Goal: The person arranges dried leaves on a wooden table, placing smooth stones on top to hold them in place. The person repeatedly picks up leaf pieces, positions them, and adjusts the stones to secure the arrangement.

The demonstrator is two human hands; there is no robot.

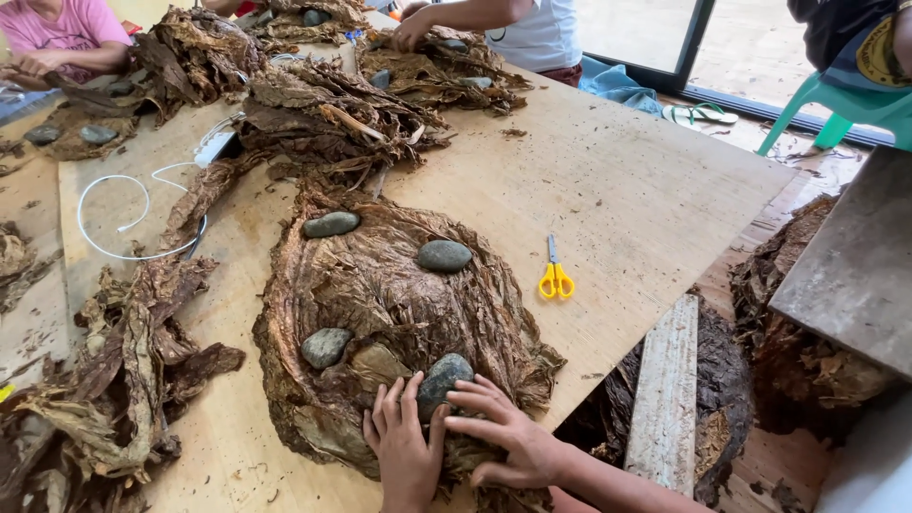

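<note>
The grey stone (443,382) rests on the near edge of the stacked dried leaves (389,285). My left hand (407,442) and right hand (508,432) lie open, fingers spread, pressing against the stone from both sides. Three more stones (444,255) already weigh the stack. Loose leaves (114,380) remain unsorted to the left. Yellow scissors (557,275) lie apart on the table (617,180)
</note>
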